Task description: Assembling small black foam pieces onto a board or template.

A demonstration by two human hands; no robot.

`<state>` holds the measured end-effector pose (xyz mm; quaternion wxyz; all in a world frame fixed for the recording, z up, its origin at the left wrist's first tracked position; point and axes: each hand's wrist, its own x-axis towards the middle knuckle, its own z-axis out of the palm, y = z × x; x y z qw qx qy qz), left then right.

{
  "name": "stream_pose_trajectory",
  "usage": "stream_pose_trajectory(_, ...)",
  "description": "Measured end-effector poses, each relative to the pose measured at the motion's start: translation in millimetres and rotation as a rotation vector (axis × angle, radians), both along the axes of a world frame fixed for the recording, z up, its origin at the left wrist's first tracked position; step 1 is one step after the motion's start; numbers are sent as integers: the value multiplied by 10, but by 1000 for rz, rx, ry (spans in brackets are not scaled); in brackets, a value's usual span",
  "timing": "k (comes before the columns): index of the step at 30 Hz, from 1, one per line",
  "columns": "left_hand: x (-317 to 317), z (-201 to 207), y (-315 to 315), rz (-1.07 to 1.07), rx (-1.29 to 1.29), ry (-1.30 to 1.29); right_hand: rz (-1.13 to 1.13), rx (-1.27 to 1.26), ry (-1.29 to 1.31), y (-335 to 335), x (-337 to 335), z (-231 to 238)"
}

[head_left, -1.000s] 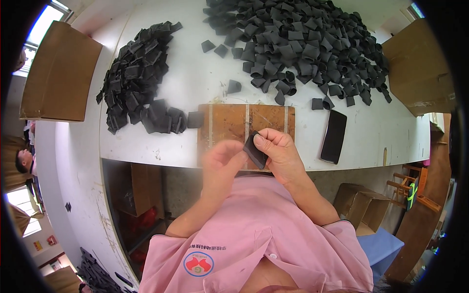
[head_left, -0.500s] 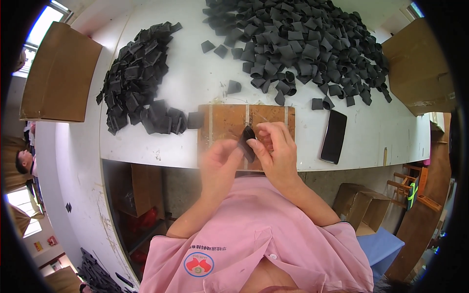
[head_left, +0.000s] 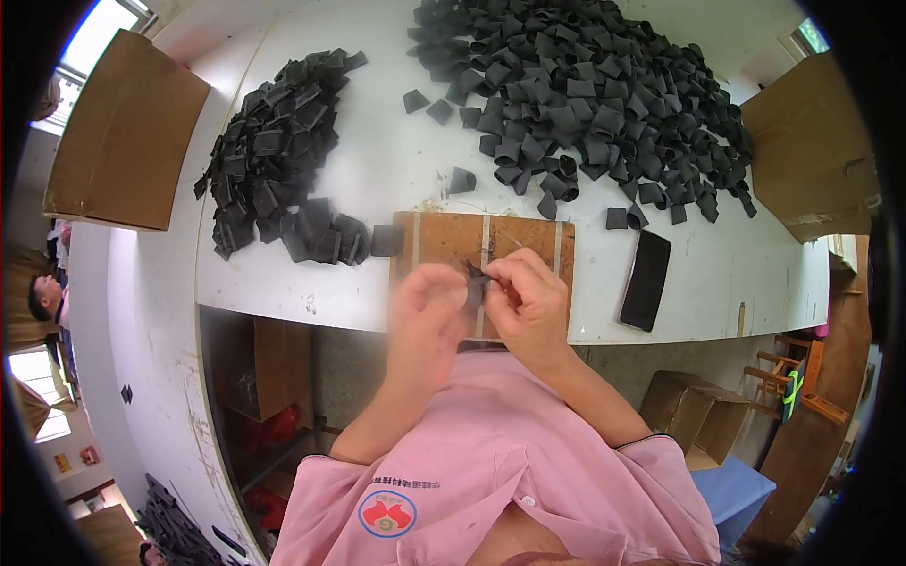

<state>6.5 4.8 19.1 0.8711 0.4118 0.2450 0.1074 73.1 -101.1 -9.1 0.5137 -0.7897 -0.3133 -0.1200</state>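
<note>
A small black sleeve-like piece (head_left: 476, 291), bent and soft-looking, is held above a brown wooden board (head_left: 429, 231). On its right side my right hand (head_left: 530, 307) pinches it between thumb and curled fingers. My left hand (head_left: 429, 307) is curled at its left edge, thumb and fingers closed on it, though motion smears the outline. The fingers hide much of the piece. Just left of the board lies a flat black piece (head_left: 385, 240), beside a heap of flattened black pieces (head_left: 274, 141).
A large pile of black tube-shaped pieces (head_left: 585, 104) covers the far right of the white table (head_left: 377, 113). One loose sleeve (head_left: 461, 180) lies beyond the board. A black phone (head_left: 645, 281) rests at right. Cardboard boxes stand at the left (head_left: 127, 132) and right (head_left: 816, 146).
The black piece is turned and more covered by my fingers. My right fingers have closed in on it, and my left hand has shifted slightly. The whole view has moved a little.
</note>
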Motion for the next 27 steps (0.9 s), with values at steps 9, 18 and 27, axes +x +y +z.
stream_pose_trajectory(9, -29, -101, -71, 293, 1030, -214, 769, 812, 1692, -100, 51, 196)
stream_pose_trajectory(18, 63, 133, 300, -277, -980, -463, 740, 296, 1222, 104, 433, 520)
stream_pose_trajectory(27, 107, -12, 337, -109, -1031, -360, 751, 332, 1060, 187, 491, 459)
